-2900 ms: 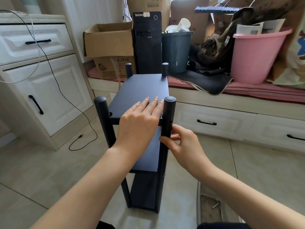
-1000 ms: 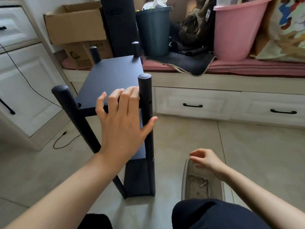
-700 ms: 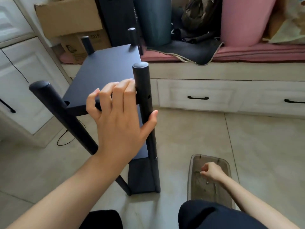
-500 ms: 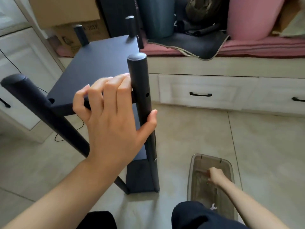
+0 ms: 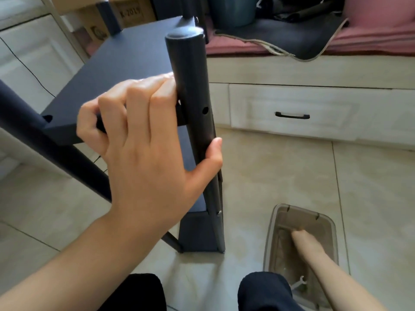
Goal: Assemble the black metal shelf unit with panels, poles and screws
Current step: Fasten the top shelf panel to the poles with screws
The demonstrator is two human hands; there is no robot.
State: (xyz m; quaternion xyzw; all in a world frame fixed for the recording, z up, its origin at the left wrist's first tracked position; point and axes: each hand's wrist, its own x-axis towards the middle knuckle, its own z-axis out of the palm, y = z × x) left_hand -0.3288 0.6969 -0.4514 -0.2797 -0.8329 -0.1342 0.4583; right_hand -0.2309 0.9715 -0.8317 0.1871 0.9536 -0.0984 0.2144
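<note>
The black shelf unit stands on the tiled floor, its top panel (image 5: 125, 70) set between black poles. My left hand (image 5: 143, 140) grips the panel's near edge, fingers curled over it and thumb pressed against the near right pole (image 5: 193, 104). An empty screw hole (image 5: 204, 110) shows in that pole beside the panel. My right hand (image 5: 306, 243) reaches down into a clear plastic tray (image 5: 276, 221) on the floor at the lower right; its fingers are hidden, so I cannot tell if it holds anything. A small wrench (image 5: 298, 283) lies in the tray.
White drawers with black handles (image 5: 292, 115) run along the far side under a pink cushion with dark cloth (image 5: 292, 34). A white cabinet (image 5: 29, 63) with a black cable stands at left. My knees (image 5: 265, 292) are at the bottom edge.
My right hand left the pole and went down into the tray on the floor. My left hand shifted from lying flat on the panel to gripping its edge and the pole. The view tilted down.
</note>
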